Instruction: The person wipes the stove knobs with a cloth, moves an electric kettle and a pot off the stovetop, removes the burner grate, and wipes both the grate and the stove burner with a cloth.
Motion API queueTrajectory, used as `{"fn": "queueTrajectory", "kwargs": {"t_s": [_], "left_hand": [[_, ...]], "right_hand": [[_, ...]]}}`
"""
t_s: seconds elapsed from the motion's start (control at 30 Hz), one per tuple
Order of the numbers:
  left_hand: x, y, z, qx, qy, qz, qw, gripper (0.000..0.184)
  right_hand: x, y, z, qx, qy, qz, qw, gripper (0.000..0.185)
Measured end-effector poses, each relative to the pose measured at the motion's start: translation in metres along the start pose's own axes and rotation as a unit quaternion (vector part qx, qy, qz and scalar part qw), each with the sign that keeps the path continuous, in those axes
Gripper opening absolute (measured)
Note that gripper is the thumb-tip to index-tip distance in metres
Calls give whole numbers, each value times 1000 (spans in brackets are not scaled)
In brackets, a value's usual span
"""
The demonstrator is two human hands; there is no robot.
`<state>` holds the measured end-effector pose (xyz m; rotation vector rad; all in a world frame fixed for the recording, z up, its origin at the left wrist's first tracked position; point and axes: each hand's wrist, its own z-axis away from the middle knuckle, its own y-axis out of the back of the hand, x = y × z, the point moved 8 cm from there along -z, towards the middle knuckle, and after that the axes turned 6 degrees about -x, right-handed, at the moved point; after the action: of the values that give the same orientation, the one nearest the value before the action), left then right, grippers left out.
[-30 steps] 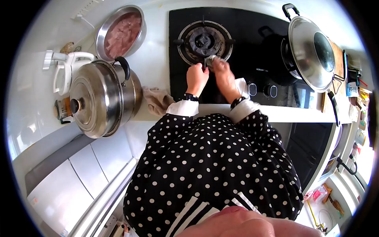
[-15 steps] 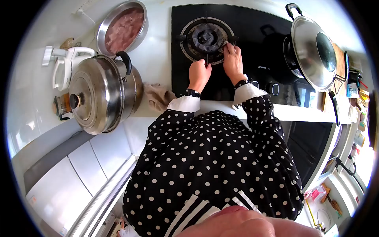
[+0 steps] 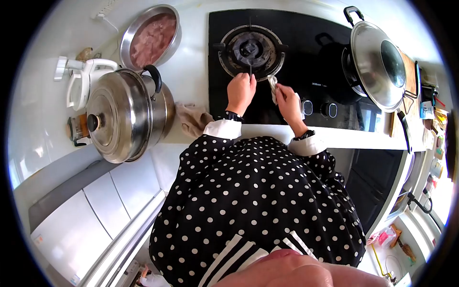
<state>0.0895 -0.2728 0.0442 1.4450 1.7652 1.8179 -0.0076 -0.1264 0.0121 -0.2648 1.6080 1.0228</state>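
Note:
A black glass hob (image 3: 301, 62) carries a round gas burner (image 3: 251, 49) with a metal ring and prongs. My left hand (image 3: 240, 93) is closed on the burner's near prong, at the front of the ring. To its right, my right hand (image 3: 289, 105) pinches a small crumpled whitish cloth (image 3: 273, 88), held just off the ring's front right edge. Two round control knobs (image 3: 330, 110) sit right of my right hand.
On the left stand a large lidded steel pot (image 3: 119, 117), a steel bowl of pinkish meat (image 3: 153, 40) and a white appliance (image 3: 86, 81). A beige cloth (image 3: 192, 118) lies by the hob. A lidded wok (image 3: 377, 64) covers the right burner.
My right hand went from the ring's front to its right side, then drew back toward me with the small cloth. My left hand stays at the front prong.

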Motion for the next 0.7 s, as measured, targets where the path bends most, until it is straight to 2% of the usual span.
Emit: {"fn": "queueTrajectory", "kwargs": {"t_s": [0.03, 0.13, 0.17, 0.27, 0.4, 0.43, 0.53, 0.7], "left_hand": [[4, 8, -4, 16, -9, -4, 1000, 26], [16, 32, -16, 36, -19, -13, 999, 26], [17, 36, -20, 41, -24, -8, 999, 27], [22, 47, -31, 35, -28, -5, 999, 32], [17, 55, -44, 31, -19, 10, 999, 33], [6, 51, -47, 6, 8, 36, 999, 33], [-5, 60, -51, -14, 99, 212, 972, 34], [-26, 76, -67, -21, 136, 279, 950, 32]], "right_hand": [[19, -7, 6, -34, -60, -23, 997, 25], [44, -18, 8, -29, -138, -187, 972, 28], [42, -22, 2, -19, -163, -273, 948, 31], [43, -29, -31, 1, -147, -425, 893, 32], [32, -15, -62, 78, -148, -474, 865, 32], [32, -17, -64, 88, -171, -505, 841, 32], [-4, -24, -63, 43, -161, -570, 805, 30], [-40, -30, -84, -12, -130, -586, 800, 30]]}}
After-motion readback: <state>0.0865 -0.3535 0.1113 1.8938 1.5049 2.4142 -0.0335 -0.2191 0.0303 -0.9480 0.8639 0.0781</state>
